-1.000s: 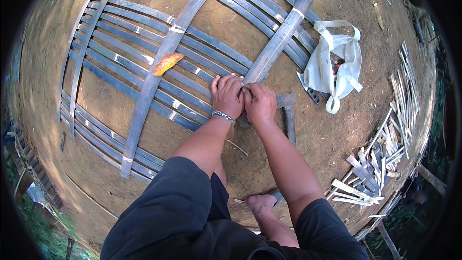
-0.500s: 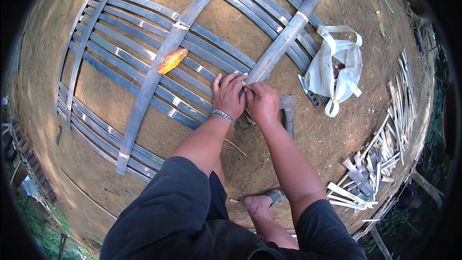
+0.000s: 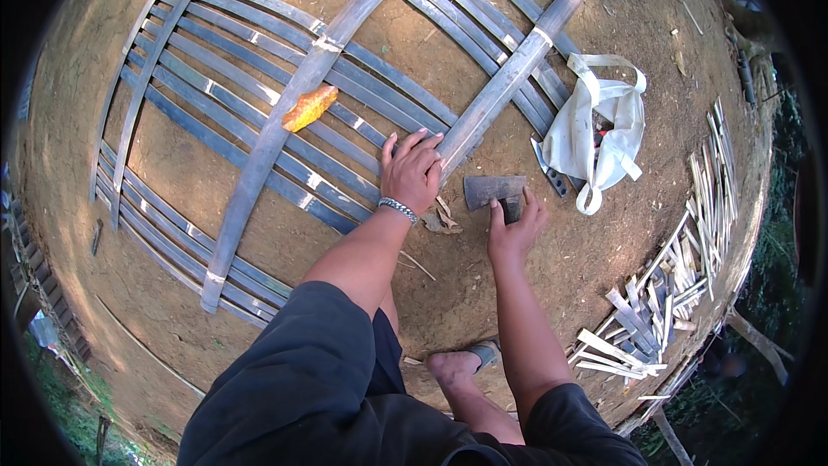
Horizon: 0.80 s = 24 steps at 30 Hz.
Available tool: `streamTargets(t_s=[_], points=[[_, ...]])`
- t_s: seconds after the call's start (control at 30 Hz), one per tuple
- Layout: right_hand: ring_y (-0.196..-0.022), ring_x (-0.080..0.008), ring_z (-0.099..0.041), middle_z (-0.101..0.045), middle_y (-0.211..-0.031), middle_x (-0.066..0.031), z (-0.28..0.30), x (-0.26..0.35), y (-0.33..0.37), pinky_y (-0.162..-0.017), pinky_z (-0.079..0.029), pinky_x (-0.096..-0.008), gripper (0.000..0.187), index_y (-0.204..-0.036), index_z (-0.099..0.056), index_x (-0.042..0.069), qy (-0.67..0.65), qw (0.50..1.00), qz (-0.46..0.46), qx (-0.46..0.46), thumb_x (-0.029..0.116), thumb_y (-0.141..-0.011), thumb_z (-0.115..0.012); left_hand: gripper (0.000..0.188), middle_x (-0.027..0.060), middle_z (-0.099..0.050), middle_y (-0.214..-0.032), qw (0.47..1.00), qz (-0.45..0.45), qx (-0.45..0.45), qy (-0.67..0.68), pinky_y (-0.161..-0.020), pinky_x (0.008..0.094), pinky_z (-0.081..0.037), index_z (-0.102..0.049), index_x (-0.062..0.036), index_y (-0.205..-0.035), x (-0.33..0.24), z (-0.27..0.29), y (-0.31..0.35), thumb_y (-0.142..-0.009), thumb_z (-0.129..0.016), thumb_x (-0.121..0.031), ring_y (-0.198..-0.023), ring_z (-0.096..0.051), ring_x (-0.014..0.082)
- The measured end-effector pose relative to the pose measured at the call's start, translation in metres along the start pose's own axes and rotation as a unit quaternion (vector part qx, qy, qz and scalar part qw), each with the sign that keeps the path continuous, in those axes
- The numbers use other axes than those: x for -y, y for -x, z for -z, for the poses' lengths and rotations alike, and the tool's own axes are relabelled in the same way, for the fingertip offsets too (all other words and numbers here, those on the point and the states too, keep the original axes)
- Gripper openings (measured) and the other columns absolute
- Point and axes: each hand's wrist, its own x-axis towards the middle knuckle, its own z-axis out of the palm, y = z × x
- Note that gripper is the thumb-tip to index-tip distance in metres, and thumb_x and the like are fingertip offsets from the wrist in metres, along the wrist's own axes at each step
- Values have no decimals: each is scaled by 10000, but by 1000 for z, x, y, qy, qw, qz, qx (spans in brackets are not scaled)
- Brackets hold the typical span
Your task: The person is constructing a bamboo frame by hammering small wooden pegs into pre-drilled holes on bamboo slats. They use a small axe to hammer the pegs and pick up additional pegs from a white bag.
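At frame centre the right hand (image 3: 515,229) grasps a hatchet (image 3: 494,191) — likely head-heavy, best gripped by its handle — while the left hand (image 3: 412,171) rests flat and unclenched on stiff bamboo slats (image 3: 345,91).

Smooth grey-blue bamboo slats (image 3: 285,121) lie on rough, matt dirt ground (image 3: 483,293), beside a crumpled white plastic bag (image 3: 595,129).

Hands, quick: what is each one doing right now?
Left hand: open, palm down, pressing the end of a bamboo slat.
Right hand: fingers on the hatchet on the ground; a closed grip cannot be told.
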Motion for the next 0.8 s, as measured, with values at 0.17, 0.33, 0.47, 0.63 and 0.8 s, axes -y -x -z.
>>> streamTargets(t_s=[0.17,0.33,0.47,0.63,0.8], points=[[-1264,-440,-496,-528,-1273,-247,12,-58,38,-1072,-404,-514,605,-1378,-537,42,92,988,-74,98,242,-878,-812,75,-15,-732,-1316,1000,0,6,0,-1210,538,-240,-714,-131,-875,0,-1,-1,-918,-703,-192,-1364,-564,244],[-1176,-450,-568,-592,-1223,-258,19,-68,39,-1019,-447,-515,551,-1392,-525,22,55,986,-47,148,258,-944,-742,79,-18,-734,-1309,1000,-3,3,2,-1211,535,-238,-717,-132,-868,0,-3,-1,-916,-707,-193,-1364,-563,241],[-1151,-467,-627,-638,-1248,-285,46,-44,48,-1009,-485,-511,553,-1469,-483,28,-111,953,-43,278,247,-995,-664,71,-18,-736,-1304,1000,-5,-1,2,-1211,535,-237,-715,-134,-868,2,-2,1,-913,-710,-188,-1365,-563,240],[-1192,-472,-646,-636,-1333,-275,54,31,32,-1004,-524,-504,573,-1538,-433,58,-98,949,67,291,191,-1012,-620,30,-18,-735,-1303,1000,-10,-9,10,-1208,545,-244,-691,-126,-888,2,1,0,-894,-715,-144,-1364,-567,243],[-1166,-454,-668,-643,-1323,-276,39,34,28,-962,-551,-493,581,-1544,-436,64,-82,950,114,277,175,-1008,-627,66,-18,-731,-1311,1000,-13,-7,14,-1206,558,-248,-668,-117,-908,-1,0,-1,-866,-710,-88,-1364,-570,250]])
